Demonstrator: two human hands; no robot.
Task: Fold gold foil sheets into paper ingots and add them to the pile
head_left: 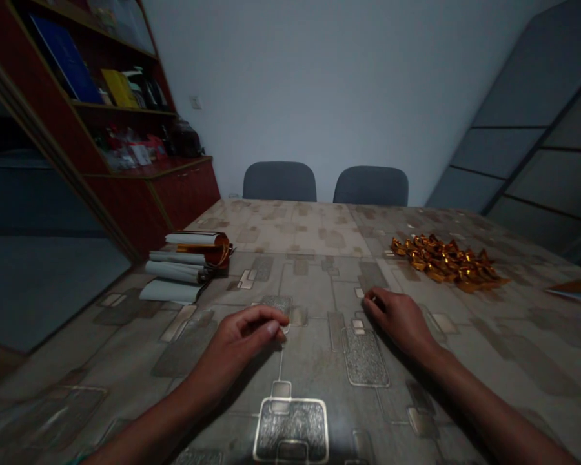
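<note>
My left hand (246,332) rests on the patterned tablecloth (310,361), loosely curved, with a gap between thumb and fingers and nothing held. To its right, my right hand (397,316) lies on the cloth with its fingers curled in and nothing visible in them. Beyond the left hand are folded stacks of paper (174,290), pale on one side with shiny gold-orange showing. A cluster of folded gold foil paper pieces (443,258) sits past the right hand. Neither hand touches the paper.
Another folded gold piece (576,290) lies near the table's right edge. Two grey chairs (279,181) stand at the far side before a pale wall. A red-brown shelf cabinet (184,194) is at the left, and a panelled cabinet (503,142) at the right.
</note>
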